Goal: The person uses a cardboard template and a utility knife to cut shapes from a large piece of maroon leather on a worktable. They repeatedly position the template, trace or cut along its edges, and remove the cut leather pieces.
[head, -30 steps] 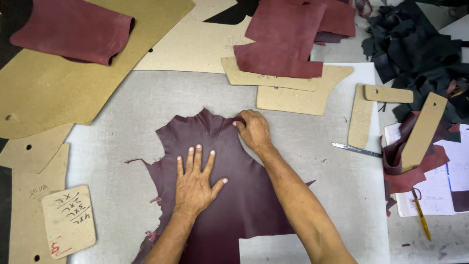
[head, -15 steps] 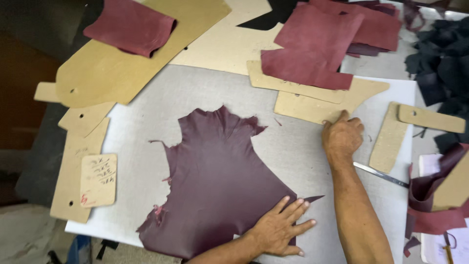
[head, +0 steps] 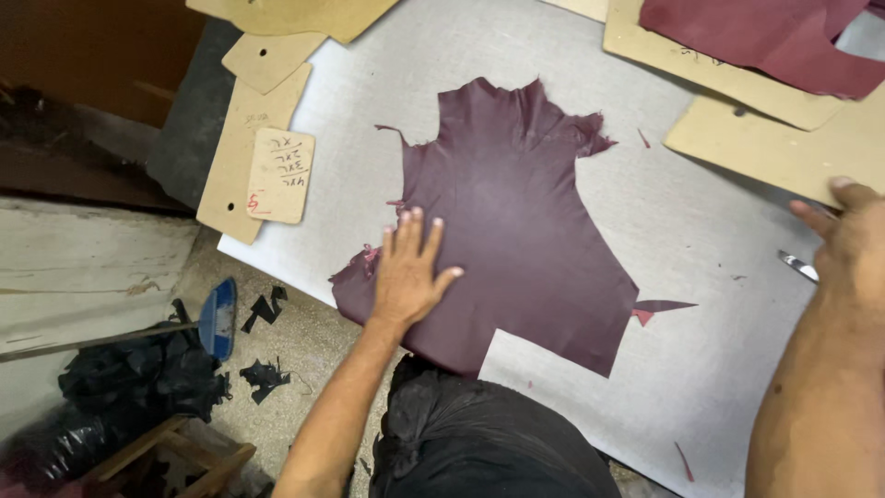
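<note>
A dark maroon leather hide (head: pixel 525 221) lies flat on the grey cutting table (head: pixel 701 369), with ragged edges and a square notch cut from its near side. My left hand (head: pixel 406 272) presses flat on the hide's near left corner, fingers spread. My right hand (head: pixel 848 240) rests at the table's right side, beside a tan cardboard pattern (head: pixel 784 148) and touching or just above a metal blade tip (head: pixel 797 266); whether it grips the tool is not visible.
Several tan cardboard patterns (head: pixel 253 148) overhang the table's left edge, one small with red writing (head: pixel 281 175). More maroon leather (head: pixel 784 37) lies on patterns at the top right. Black scraps (head: pixel 263 309) and a blue dustpan (head: pixel 219 318) sit on the floor at left.
The view swung left and lower. My left hand slid to the hide's near left corner. My right hand left the hide and went to the table's right side.
</note>
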